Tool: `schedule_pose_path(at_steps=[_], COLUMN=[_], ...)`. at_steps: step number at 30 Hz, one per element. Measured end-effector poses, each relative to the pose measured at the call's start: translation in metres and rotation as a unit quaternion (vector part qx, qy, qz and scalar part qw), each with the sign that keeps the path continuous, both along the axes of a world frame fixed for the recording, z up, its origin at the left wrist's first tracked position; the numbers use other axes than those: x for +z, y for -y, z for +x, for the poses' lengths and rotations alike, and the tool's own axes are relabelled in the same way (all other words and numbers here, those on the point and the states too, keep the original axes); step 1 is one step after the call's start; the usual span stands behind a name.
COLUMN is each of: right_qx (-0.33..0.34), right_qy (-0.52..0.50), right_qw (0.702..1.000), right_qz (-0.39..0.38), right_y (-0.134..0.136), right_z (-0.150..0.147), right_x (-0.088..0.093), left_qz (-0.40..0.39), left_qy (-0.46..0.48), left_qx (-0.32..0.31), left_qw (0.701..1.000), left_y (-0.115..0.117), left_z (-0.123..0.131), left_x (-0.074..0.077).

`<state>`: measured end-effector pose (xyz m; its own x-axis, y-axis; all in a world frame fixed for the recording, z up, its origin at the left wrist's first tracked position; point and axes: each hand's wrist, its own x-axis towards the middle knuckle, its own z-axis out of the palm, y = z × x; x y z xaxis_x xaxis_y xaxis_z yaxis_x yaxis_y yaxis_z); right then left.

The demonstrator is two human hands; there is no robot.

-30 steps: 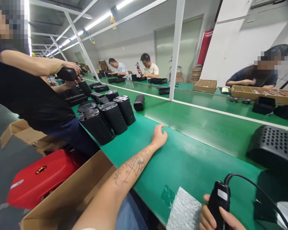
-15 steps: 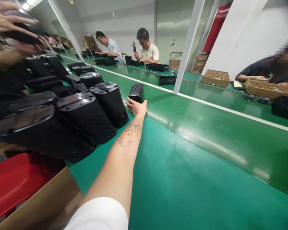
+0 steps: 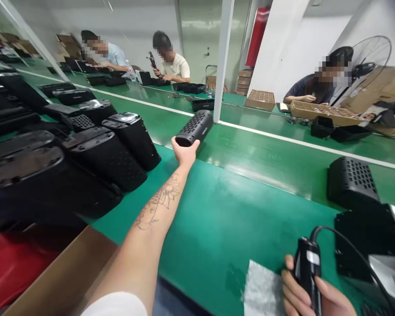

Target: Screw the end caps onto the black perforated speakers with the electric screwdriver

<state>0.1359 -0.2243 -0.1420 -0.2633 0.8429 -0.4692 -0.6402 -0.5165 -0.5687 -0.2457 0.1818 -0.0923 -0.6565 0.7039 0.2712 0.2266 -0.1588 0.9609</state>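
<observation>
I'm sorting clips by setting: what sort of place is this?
Probably a factory assembly line: a long green workbench, many similar black casings along it, and a corded handheld tool in the right hand.

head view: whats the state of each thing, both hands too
left grip: closed on the near end of a casing
perforated casing: held, lying lengthwise; lifted or not, can't tell
right grip: wrapped around a tool
corded tool: held upright, cord attached; on or off, can't tell
white sheet: lying on the bench
far-wall door: looks shut
</observation>
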Motion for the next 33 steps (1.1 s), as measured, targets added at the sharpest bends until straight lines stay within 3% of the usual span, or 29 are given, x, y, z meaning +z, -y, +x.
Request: schedule_pose_path(at_steps=[5, 8, 10, 12, 14, 17, 21, 27, 33], right_qx=[0.007, -0.076, -0.201, -0.327, -0.422, -0.475, -0.484, -0.430, -0.429], right_qy=[-0.008, 0.106, 0.247, 0.354, 0.398, 0.421, 0.425, 0.420, 0.400], right_qw=[0.998, 0.984, 0.925, 0.824, 0.739, 0.668, 0.624, 0.648, 0.646], right_qz=[0.064, 0.120, 0.205, 0.297, 0.341, 0.389, 0.443, 0.468, 0.489], right_y=[0.018, 0.042, 0.049, 0.046, 0.034, 0.007, -0.026, -0.040, -0.021], right_z=[-0.003, 0.015, 0.033, 0.057, 0.083, 0.117, 0.141, 0.137, 0.128], right_x=[0.058, 0.100, 0.126, 0.147, 0.162, 0.170, 0.159, 0.138, 0.150], left_qz=[0.033, 0.043, 0.006, -0.024, -0.037, -0.053, -0.092, -0.029, 0.033], left_qy=[-0.006, -0.005, -0.013, -0.028, -0.045, -0.061, -0.080, -0.167, -0.216], left_qx=[-0.201, -0.333, -0.389, -0.441, -0.482, -0.523, -0.562, -0.564, -0.533], left_qw=[0.979, 0.942, 0.921, 0.897, 0.875, 0.848, 0.818, 0.808, 0.818], left_y=[0.136, 0.232, 0.289, 0.333, 0.363, 0.383, 0.387, 0.392, 0.395], left_z=[0.043, 0.045, 0.045, 0.048, 0.054, 0.062, 0.062, 0.065, 0.074], left_x=[-0.006, -0.016, -0.025, -0.034, -0.041, -0.047, -0.048, -0.051, -0.054])
